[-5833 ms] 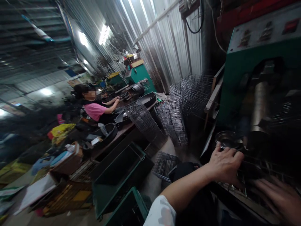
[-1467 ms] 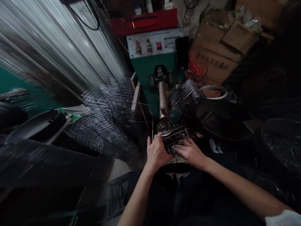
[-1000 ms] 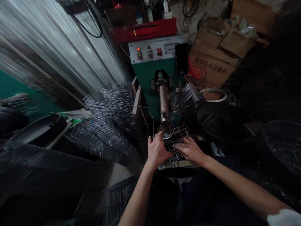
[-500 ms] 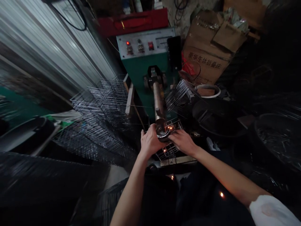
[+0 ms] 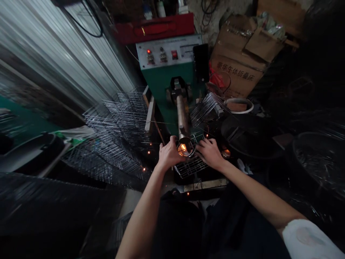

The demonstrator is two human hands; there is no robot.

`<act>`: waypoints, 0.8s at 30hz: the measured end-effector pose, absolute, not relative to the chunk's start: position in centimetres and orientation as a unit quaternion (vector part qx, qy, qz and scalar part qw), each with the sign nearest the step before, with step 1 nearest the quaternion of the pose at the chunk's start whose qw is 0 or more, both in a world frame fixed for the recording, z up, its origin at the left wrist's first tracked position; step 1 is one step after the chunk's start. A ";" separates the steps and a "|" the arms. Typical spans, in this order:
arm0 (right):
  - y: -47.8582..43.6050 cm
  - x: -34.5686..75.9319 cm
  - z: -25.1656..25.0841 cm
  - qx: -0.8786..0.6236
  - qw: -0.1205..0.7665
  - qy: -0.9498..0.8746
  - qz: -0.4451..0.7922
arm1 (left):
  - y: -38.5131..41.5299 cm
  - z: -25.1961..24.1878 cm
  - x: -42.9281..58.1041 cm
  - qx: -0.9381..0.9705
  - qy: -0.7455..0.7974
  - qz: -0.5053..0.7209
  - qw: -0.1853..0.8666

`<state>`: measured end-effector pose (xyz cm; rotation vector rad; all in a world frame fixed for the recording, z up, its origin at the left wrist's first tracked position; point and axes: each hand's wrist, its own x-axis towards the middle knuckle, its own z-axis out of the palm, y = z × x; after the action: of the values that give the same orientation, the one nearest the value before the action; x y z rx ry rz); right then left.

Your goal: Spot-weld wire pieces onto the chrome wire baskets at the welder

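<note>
My left hand [image 5: 169,154] is closed on the left side of a metal ring [image 5: 192,154] at the end of the welding machine's thick metal arm [image 5: 182,111]. My right hand [image 5: 211,154] grips the ring's right side, fingers bent over it. Orange light glows inside the ring at the arm's tip. Just under the hands sits a wire grid [image 5: 190,168]; whether it is joined to the ring I cannot tell. Several sparks fly to both sides.
The green welding machine [image 5: 159,81] stands ahead, with a lit red lamp and a phone [image 5: 201,63] on its front. Stacked wire racks [image 5: 118,122] fill the left side. At right are a cardboard box [image 5: 234,72] and a dark tub of metal pieces [image 5: 320,162].
An orange glow has appeared inside the ring, and sparks now spread left and right. My right hand has shifted slightly right, and more of the wire grid shows below the hands.
</note>
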<state>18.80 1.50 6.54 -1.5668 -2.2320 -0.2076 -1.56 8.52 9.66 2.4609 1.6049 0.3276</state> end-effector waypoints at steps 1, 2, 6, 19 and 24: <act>1.7 18.9 6.6 -0.562 0.202 -0.798 -0.072 | 8.8 9.8 -1.6 0.829 0.540 0.111 0.094; 2.0 18.9 6.7 -0.562 0.205 -0.798 -0.071 | 9.0 9.9 -1.6 0.829 0.539 0.112 0.097; 2.6 18.8 6.5 -0.565 0.220 -0.792 -0.067 | 9.6 10.1 -1.7 0.830 0.535 0.123 0.099; 3.2 18.9 6.2 -0.552 0.256 -0.791 -0.061 | 10.0 9.5 -1.7 0.840 0.517 0.149 0.073; 3.6 20.0 6.6 -0.550 0.239 -0.799 -0.043 | 10.2 9.9 -2.6 0.854 0.494 0.135 0.089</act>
<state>20.01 3.64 6.57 -1.5064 -2.1879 -0.1165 -2.56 10.16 9.88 2.5403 1.4709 0.4031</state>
